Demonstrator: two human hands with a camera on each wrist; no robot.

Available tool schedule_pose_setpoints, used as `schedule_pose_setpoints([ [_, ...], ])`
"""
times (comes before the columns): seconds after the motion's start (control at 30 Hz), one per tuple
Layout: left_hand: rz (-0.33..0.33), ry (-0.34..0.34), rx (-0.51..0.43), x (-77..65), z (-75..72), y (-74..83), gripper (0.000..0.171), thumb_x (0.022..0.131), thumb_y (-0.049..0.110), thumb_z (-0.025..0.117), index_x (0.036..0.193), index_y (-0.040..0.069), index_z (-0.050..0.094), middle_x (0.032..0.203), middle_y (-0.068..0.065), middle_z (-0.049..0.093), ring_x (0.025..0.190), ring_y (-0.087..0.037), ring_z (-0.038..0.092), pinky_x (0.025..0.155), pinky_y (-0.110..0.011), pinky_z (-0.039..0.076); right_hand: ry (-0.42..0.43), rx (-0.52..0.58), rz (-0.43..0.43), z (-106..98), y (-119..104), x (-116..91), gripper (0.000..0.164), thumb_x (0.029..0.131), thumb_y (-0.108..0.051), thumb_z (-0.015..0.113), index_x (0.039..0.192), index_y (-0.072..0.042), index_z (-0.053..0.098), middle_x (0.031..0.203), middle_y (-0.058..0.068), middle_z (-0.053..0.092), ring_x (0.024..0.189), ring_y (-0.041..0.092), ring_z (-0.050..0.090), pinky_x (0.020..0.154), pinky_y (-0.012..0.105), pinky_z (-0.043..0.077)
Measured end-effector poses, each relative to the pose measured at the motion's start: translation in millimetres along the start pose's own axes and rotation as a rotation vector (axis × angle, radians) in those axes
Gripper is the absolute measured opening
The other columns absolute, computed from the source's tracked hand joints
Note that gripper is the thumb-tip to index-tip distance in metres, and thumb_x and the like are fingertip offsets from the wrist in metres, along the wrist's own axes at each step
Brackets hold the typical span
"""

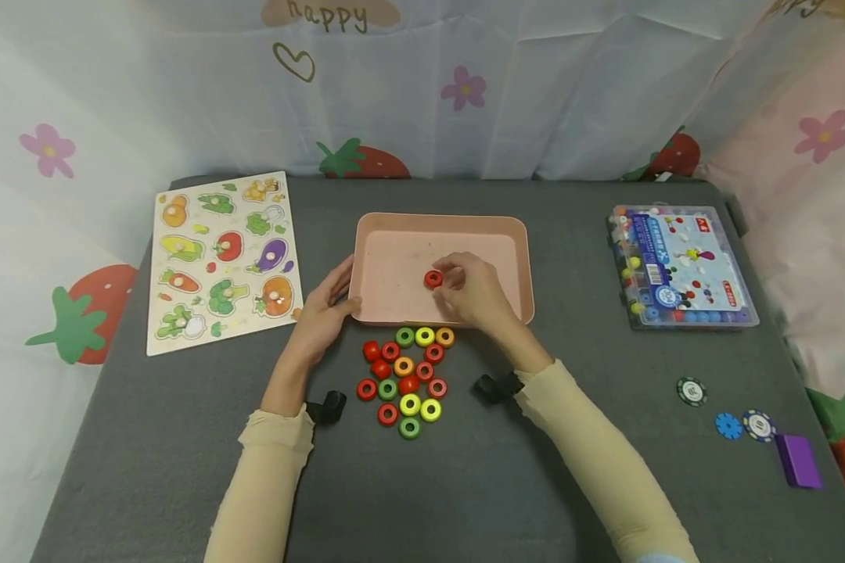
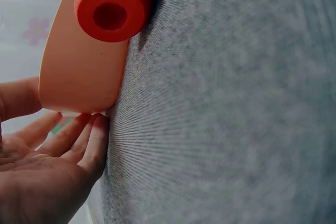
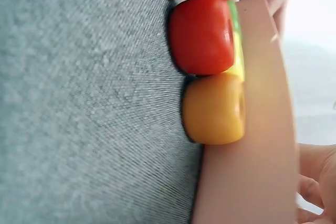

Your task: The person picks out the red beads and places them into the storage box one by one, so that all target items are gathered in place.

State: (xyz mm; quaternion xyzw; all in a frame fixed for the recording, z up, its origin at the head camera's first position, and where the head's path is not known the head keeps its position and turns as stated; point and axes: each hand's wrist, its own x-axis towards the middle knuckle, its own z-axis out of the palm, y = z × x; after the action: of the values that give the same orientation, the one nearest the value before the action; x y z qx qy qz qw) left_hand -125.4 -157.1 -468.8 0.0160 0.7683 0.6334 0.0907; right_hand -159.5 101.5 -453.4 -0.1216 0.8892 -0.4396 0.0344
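Red bead [image 1: 433,283] pinched in the grip of our right hand [image 1: 477,294], we are holding it just left of that hand, within the pink tray's outline [image 1: 394,270], while our farther left hand [image 1: 321,317] is resting spread against the tray's left end.

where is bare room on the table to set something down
The table is bare between the pink tray and bead case, and between the sleeves, on the near side of the beads. It is crowded where those beads cluster before the tray, and right front, around the poker chips and purple block.
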Motion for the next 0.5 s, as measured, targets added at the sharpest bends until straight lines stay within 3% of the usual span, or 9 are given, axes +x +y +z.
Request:
schedule_pose_setpoints([
  [0.27,0.003,-0.001,-0.002,-0.2,0.1,-0.3,0.065,0.098,0.000,0.053,0.158,0.014,0.032,0.159,-0.009,0.039,0.147,-0.025,0.034,0.120,-0.047,0.026,-0.059,0.075,-0.122,-15,-19,-29,0.025,0.085,-0.006,0.077,0.110,-0.006,0.071,0.106,0.009,0.071,0.086,0.019,0.067,0.076,0.040,0.056],
  [0.37,0.006,-0.003,-0.006,-0.5,-0.5,0.1,0.065,0.098,0.000,0.053,0.158,0.014,0.031,0.159,-0.009,0.039,0.147,-0.025,0.034,0.120,-0.047,0.026,-0.143,0.078,-0.178,-18,-25,-41,0.024,0.085,-0.008,0.078,0.109,-0.007,0.072,0.101,0.006,0.073,0.079,0.014,0.064,0.069,0.035,0.054],
  [0.5,0.006,-0.006,-0.014,-0.8,-0.6,0.8,0.065,0.099,0.001,0.054,0.158,0.015,0.032,0.159,-0.008,0.038,0.147,-0.025,0.034,0.121,-0.047,0.025,-0.324,0.068,-0.206,-15,-25,-56,0.027,0.086,-0.010,0.079,0.111,-0.006,0.073,0.101,0.006,0.073,0.074,0.011,0.062,0.066,0.028,0.052],
])
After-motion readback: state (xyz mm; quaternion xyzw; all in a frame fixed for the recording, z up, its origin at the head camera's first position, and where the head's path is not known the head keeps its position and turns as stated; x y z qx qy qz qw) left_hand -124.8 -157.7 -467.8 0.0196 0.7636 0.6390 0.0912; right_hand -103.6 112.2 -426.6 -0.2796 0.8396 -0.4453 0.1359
